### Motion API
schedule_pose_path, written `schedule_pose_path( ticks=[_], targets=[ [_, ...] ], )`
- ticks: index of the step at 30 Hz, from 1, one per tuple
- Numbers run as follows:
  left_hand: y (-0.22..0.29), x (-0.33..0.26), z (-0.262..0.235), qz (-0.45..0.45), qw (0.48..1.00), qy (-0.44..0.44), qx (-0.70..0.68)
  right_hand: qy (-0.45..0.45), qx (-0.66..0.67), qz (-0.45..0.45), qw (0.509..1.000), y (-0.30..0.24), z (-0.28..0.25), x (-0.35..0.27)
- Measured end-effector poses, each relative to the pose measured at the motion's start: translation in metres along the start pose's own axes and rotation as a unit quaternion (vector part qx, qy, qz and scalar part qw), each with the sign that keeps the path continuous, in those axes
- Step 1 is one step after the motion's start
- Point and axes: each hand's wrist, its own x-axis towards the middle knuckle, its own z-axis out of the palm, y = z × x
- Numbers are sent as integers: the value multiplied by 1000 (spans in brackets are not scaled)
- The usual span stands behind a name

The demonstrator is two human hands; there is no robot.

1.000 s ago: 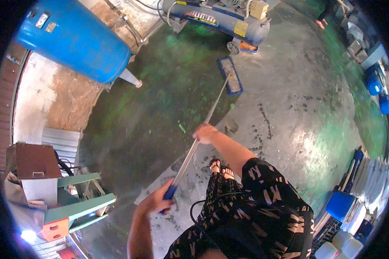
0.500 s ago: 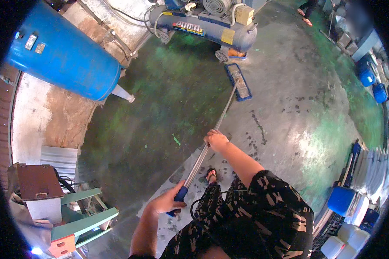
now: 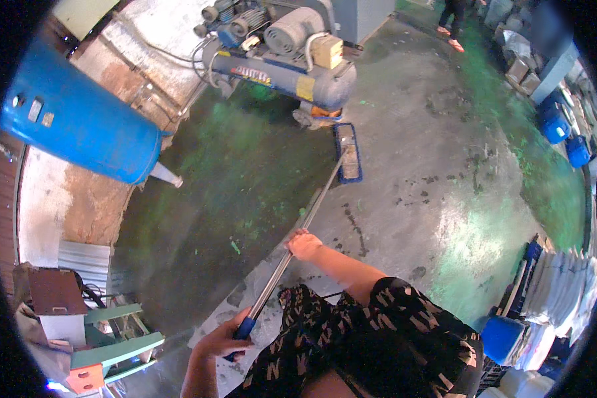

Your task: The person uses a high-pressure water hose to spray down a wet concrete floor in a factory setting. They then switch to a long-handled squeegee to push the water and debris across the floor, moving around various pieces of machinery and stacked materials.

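Observation:
A long flat mop (image 3: 348, 164) lies with its blue-edged rectangular head on the floor, just in front of the air compressor. Its silver pole slants down toward me. My left hand (image 3: 222, 341) is closed around the blue grip at the pole's near end. Higher up the pole, my right hand (image 3: 303, 245) wraps round the metal shaft. The floor (image 3: 212, 205) is dark green and wet-looking to the left of the pole, and paler grey with dark spots to its right.
The wheeled air compressor (image 3: 278, 69) stands ahead, and a big blue tank (image 3: 79, 123) at the left. A green-legged stand (image 3: 116, 348) is near left. Stacked white sacks (image 3: 557, 292) and a blue container (image 3: 504, 338) line the right. Another person's legs (image 3: 450, 23) show far off.
The view has shifted, so the compressor and tank sit lower and further left. Mop head and both hands also appear further left and lower; both hands keep their hold on the pole.

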Motion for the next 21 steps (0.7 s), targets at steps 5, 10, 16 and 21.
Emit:
schedule_pose_path(
  ticks=[5,10,16,21],
  targets=[
    [65,19,61,12,990,44,131,28,-2,-24,999,63,-29,-40],
    [133,32,80,-2,993,19,113,21,13,-83,996,112,-79,-53],
    [212,63,108,98,994,25,-35,-38,27,-125,991,191,-135,-49],
    [290,106,141,143,972,77,-170,-51,44,-156,985,271,-185,-49]
  ],
)
